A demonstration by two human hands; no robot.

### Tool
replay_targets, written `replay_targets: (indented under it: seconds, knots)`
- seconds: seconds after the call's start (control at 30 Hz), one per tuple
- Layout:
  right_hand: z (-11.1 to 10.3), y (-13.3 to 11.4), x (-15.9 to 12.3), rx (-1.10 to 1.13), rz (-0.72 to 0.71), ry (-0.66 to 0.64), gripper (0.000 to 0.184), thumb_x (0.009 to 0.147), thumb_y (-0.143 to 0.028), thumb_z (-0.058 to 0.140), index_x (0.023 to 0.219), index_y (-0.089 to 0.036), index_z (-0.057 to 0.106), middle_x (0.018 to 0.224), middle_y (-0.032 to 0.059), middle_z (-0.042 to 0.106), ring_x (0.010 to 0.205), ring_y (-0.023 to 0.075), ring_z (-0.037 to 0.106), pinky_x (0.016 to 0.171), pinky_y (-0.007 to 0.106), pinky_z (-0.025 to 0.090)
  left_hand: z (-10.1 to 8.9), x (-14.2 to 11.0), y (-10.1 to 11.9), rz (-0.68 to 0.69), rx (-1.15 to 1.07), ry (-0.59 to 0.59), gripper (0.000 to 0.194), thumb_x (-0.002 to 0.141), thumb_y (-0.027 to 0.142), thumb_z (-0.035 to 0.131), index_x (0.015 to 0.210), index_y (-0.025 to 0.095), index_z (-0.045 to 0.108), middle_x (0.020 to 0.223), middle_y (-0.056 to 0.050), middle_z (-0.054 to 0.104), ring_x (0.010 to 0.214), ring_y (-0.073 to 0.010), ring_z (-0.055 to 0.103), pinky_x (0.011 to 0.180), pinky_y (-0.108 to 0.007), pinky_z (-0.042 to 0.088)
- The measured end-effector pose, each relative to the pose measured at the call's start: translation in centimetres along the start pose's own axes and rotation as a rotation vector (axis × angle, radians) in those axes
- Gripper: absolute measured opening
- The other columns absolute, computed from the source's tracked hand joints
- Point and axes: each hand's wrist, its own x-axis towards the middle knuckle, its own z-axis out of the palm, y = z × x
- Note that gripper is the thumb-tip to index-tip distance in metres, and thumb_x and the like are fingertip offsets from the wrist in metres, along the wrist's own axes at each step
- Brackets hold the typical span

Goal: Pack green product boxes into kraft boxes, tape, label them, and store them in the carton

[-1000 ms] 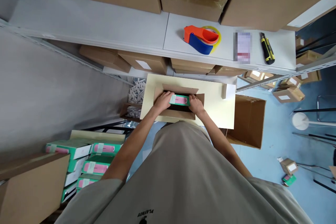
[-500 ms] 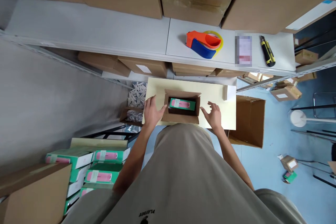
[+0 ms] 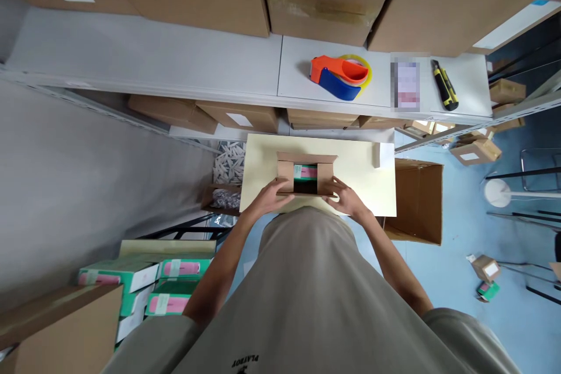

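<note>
A small brown cardboard box sits on the pale yellow board, its two side flaps folded inward. Between those flaps shows part of a green carton with a pink picture. My left hand is at the near left corner, fingers on the left flap and thumb by the near flap. At the near right corner, my right hand has its fingers on the right flap and its thumb low by the near flap. Both hands hold the box at these corners. The far flap stands out behind the opening.
A tape dispenser and a yellow-black box cutter lie on the grey shelf above. A white block stands on the board. An open carton is at right; stacked green boxes are at lower left.
Both hands have moved inward from beside the box onto its near corners. The left and right flaps have folded in over the green carton, narrowing the opening.
</note>
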Motion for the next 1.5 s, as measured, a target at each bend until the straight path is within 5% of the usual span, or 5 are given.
replay_targets:
  seconds: [0.3,0.5,0.77,1.13,1.5]
  knots:
    - [-0.3,1.8,4.0,0.103,0.250,0.225,0.112,0.093,-0.032,0.076,0.184,-0.026,0.011,0.181,0.0224,0.037,0.148,0.0378,0.065,0.103,0.056,0.069,-1.1,4.5,-1.1,-0.027,0.121,0.268,0.119,0.084,0.025,0.089,0.181,0.018,0.020,0.183,-0.026,0.033,0.167,-0.0404,0.043,0.135,-0.053,0.042]
    - [0.4,2.2,2.8,0.116,0.149,0.230,0.039,0.106,-0.049,0.063,0.135,-0.025,0.072,0.172,0.0161,0.055,0.139,0.0363,0.070,0.109,0.056,0.066,-0.5,2.7,-2.2,0.025,0.103,0.237,0.034,0.100,0.035,0.076,0.131,0.023,0.080,0.161,-0.016,0.064,0.154,-0.0352,0.059,0.135,-0.052,0.046]
    - [4.1,2.8,3.6,0.570,0.384,0.417,0.055,0.099,-0.078,0.061,0.117,-0.026,0.068,0.142,0.0103,0.079,0.122,0.0308,0.080,0.109,0.052,0.068,4.2,2.6,-1.8,-0.283,-0.210,0.564,0.030,0.106,0.035,0.066,0.123,0.020,0.086,0.147,-0.012,0.078,0.139,-0.0293,0.075,0.116,-0.042,0.064]
    - [1.1,3.7,3.4,0.462,0.506,0.432,0.044,0.103,-0.062,0.061,0.122,-0.025,0.073,0.136,0.0129,0.083,0.121,0.0359,0.083,0.102,0.049,0.069,3.5,5.5,1.5,-0.254,-0.083,0.405,0.030,0.106,0.023,0.066,0.128,0.026,0.086,0.143,-0.007,0.080,0.137,-0.0292,0.076,0.118,-0.043,0.061]
    - [-17.7,-5.9,16.0,-0.427,-0.039,0.674,0.059,0.114,-0.046,0.052,0.164,-0.015,0.050,0.172,0.0261,0.049,0.162,0.0421,0.045,0.132,0.069,0.038,-4.6,12.9,12.0,0.283,0.112,0.642,0.029,0.108,0.031,0.069,0.134,0.021,0.079,0.153,-0.014,0.073,0.144,-0.0307,0.068,0.129,-0.053,0.052]
